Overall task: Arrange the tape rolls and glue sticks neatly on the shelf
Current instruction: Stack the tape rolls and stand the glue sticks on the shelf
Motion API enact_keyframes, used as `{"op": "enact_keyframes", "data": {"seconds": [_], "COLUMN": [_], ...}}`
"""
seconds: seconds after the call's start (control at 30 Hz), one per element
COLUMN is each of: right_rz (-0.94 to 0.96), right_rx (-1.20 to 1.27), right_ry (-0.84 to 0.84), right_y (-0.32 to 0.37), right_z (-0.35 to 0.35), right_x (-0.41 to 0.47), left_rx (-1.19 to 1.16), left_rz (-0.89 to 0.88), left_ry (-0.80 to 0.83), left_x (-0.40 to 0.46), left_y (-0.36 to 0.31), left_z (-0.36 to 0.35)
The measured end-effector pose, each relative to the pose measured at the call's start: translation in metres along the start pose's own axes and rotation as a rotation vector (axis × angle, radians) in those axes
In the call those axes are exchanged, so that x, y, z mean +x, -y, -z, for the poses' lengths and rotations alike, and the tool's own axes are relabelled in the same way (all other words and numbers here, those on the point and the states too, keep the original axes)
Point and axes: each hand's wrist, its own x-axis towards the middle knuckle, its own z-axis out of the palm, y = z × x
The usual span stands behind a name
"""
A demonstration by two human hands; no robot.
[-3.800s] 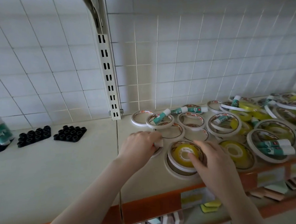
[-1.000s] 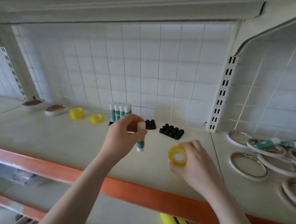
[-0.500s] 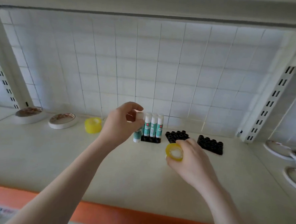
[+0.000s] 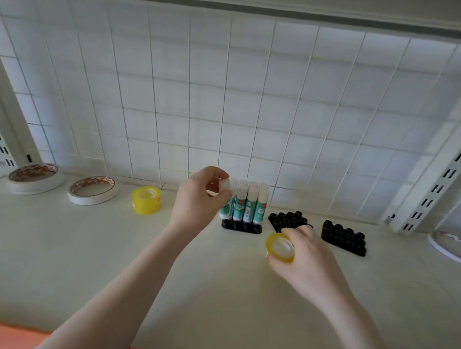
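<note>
Pinching glue stick point(image 4: 226, 201) in left hand point(image 4: 199, 199) over black holder point(image 4: 241, 225) near shelf point(image 4: 83, 259) back edge; tilted entry may topple standing sticks point(image 4: 252, 202). Right hand point(image 4: 304, 257) gripping yellow tape roll point(image 4: 280, 247).

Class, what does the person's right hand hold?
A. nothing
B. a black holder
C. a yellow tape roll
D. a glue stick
C: the right hand grips a yellow tape roll, while the left hand pinches a glue stick by its cap.
</note>
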Motion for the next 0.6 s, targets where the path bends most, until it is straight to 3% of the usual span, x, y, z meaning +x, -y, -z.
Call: {"op": "enact_keyframes", "data": {"seconds": [0.6], "right_rz": [0.022], "right_rx": [0.007], "right_ry": [0.045], "right_y": [-0.007], "right_z": [-0.007], "right_x": [-0.004], "left_rx": [0.041], "left_rz": [-0.014], "left_ry": [0.017], "left_x": [-0.007], "left_y": [0.024], "left_z": [-0.022]}}
